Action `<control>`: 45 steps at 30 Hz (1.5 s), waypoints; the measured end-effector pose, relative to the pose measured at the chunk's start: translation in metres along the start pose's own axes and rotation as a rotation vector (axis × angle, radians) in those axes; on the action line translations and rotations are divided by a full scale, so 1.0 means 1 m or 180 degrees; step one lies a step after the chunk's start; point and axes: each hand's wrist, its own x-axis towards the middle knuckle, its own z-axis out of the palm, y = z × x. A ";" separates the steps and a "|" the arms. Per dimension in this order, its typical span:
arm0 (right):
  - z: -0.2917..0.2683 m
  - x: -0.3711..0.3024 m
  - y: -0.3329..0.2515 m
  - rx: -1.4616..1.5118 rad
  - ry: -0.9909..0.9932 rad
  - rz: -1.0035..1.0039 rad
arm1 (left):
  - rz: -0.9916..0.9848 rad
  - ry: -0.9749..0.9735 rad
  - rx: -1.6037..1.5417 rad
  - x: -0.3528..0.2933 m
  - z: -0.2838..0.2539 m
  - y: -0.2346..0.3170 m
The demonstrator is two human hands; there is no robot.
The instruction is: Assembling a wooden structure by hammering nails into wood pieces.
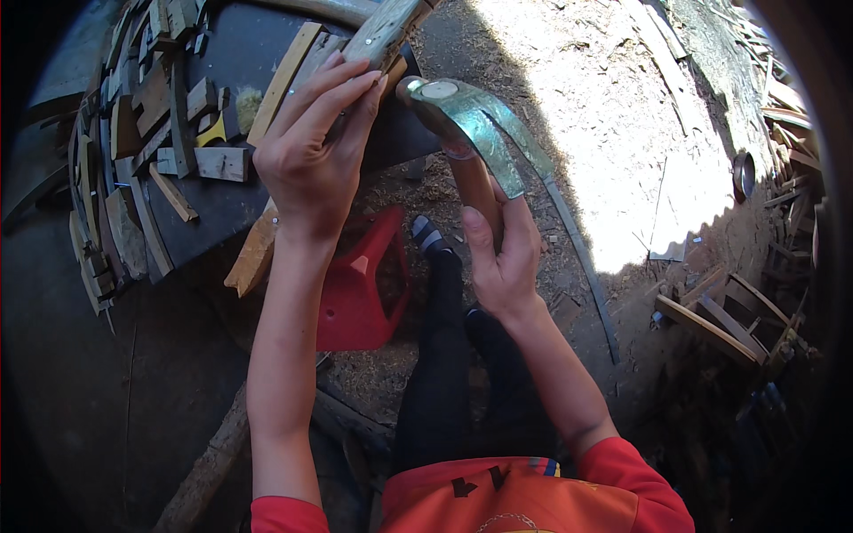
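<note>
My right hand (508, 266) is wrapped round the wooden handle (476, 191) of a claw hammer (480, 124). The hammer's worn, greenish metal head is raised beside the table edge, its curved claw towards me. My left hand (311, 155) lies over a weathered wooden board (386, 31), fingers bent across it; the thumb is hidden. Nail heads dot the board, which sticks out past the table edge. Its pale, split lower end (253, 258) shows beside my left forearm. Any small thing under the left fingers is out of sight.
Several wood offcuts (213, 164) and a yellow-handled brush (213, 133) lie on the dark table (209, 218). Below it stands a red plastic stool (360, 289). Sawdust covers the floor; a thin strip (586, 266) lies right of my hand, and scrap wood (711, 315) is heaped farther right.
</note>
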 end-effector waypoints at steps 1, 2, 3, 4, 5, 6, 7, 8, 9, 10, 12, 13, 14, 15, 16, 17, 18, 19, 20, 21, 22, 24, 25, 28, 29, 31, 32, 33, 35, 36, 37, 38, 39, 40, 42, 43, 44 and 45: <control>0.001 0.000 0.001 0.0037 0.0019 -0.0031 | -0.0004 0.0003 0.0003 0.000 0.000 0.000; 0.001 0.001 0.001 0.0074 0.0037 -0.0063 | -0.0063 0.0024 -0.0002 0.000 0.001 0.001; 0.001 0.001 0.001 0.0072 0.0031 -0.0067 | -0.0123 0.0046 -0.0007 0.000 0.002 0.001; 0.000 0.002 0.000 0.0045 0.0036 -0.0075 | -0.0125 0.0053 -0.0005 0.000 0.002 0.002; 0.000 0.003 -0.001 0.0017 0.0039 -0.0084 | -0.0228 0.0039 -0.0026 0.000 0.001 0.004; 0.000 0.004 -0.002 0.0015 0.0034 -0.0090 | -0.0331 0.0024 -0.0047 0.000 0.001 0.005; 0.000 0.005 -0.002 0.0055 0.0029 -0.0061 | -0.0333 0.0032 -0.0043 0.000 0.001 0.006; 0.000 0.005 -0.003 0.0096 0.0022 -0.0032 | -0.0434 0.0019 -0.0074 0.001 0.001 0.007; 0.000 0.006 -0.004 0.0096 0.0015 -0.0039 | -0.0535 0.0005 -0.0104 0.002 0.001 0.008; 0.000 0.007 -0.005 0.0129 0.0004 -0.0015 | -0.0539 0.0013 -0.0098 0.002 0.001 0.008; 0.001 0.008 -0.005 0.0164 -0.0017 0.0003 | -0.0553 0.0014 -0.0115 0.003 0.001 0.008; 0.002 0.008 -0.004 0.0205 -0.0013 -0.0003 | -0.0560 0.0021 -0.0109 0.002 0.002 0.007; 0.002 0.008 -0.004 0.0248 -0.0010 -0.0008 | -0.0539 0.0099 -0.0130 0.002 0.003 0.005; 0.003 0.009 -0.003 0.0248 -0.0021 -0.0013 | -0.0518 0.0177 -0.0149 0.001 0.004 0.004; 0.003 0.010 -0.003 0.0377 -0.0032 0.0076 | -0.0521 0.0187 -0.0149 0.001 0.004 0.004; 0.002 0.012 -0.002 0.0506 -0.0042 0.0165 | -0.0486 0.0190 -0.0130 0.001 0.005 0.004; 0.002 0.013 0.000 0.0500 -0.0048 0.0157 | -0.0451 0.0195 -0.0112 0.001 0.005 0.004; 0.001 0.014 0.003 0.0397 -0.0022 0.0172 | -0.0452 0.0206 -0.0108 0.002 0.005 0.004; 0.000 0.015 0.005 0.0292 0.0006 0.0185 | -0.0489 0.0204 -0.0128 0.003 0.005 0.005; 0.000 0.016 0.006 0.0287 0.0001 0.0175 | -0.0525 0.0204 -0.0150 0.003 0.005 0.007; 0.000 0.016 0.007 0.0265 -0.0005 0.0154 | -0.0530 0.0212 -0.0142 0.003 0.004 0.008; 0.001 0.016 0.006 0.0241 -0.0020 0.0129 | -0.0674 0.0047 -0.0185 0.003 0.001 0.011; 0.002 0.015 0.004 0.0186 -0.0087 0.0138 | -0.0679 0.0057 -0.0177 0.003 0.000 0.011; 0.003 0.014 -0.006 0.0215 -0.0168 0.0139 | -0.0593 0.0057 -0.0114 0.001 0.000 0.009; 0.002 0.014 -0.010 0.0297 -0.0170 0.0136 | -0.0600 0.0051 -0.0118 0.002 0.000 0.010; 0.000 0.013 -0.016 0.0389 -0.0122 0.0114 | -0.0615 0.0048 -0.0123 0.003 0.000 0.012; -0.001 0.013 -0.017 0.0484 -0.0060 0.0086 | -0.0642 0.0046 -0.0132 0.004 0.000 0.013; -0.001 0.014 -0.017 0.0475 -0.0065 0.0087 | -0.0667 0.0044 -0.0142 0.004 0.000 0.014; 0.000 0.018 -0.017 0.0017 -0.0025 -0.0267 | -0.0568 0.0125 -0.0115 0.002 0.002 0.006; 0.000 0.019 -0.019 0.0019 -0.0029 -0.0273 | -0.0465 0.0202 -0.0094 0.001 0.003 0.003; 0.000 0.019 -0.021 -0.0216 -0.0077 -0.0301 | -0.0467 0.0207 -0.0093 0.000 0.003 0.003; -0.001 0.020 -0.023 -0.0449 -0.0126 -0.0328 | -0.0482 0.0194 -0.0082 -0.001 0.003 0.003; -0.001 0.020 -0.025 -0.0449 -0.0130 -0.0332 | -0.0497 0.0180 -0.0070 -0.001 0.004 0.003; -0.004 0.019 -0.027 -0.0346 -0.0108 -0.0279 | -0.0502 0.0184 -0.0064 -0.001 0.004 0.004; -0.010 0.016 -0.034 -0.0247 -0.0153 -0.0029 | -0.0492 0.0200 -0.0086 -0.001 0.003 0.004; -0.010 0.016 -0.032 -0.0262 -0.0148 -0.0029 | -0.0494 0.0205 -0.0101 0.001 0.003 0.006; -0.009 0.015 -0.029 -0.0159 -0.0015 -0.0242 | -0.0488 0.0205 -0.0076 0.003 0.003 0.007; -0.009 0.016 -0.027 -0.0056 0.0118 -0.0456 | -0.0482 0.0204 -0.0050 0.004 0.003 0.008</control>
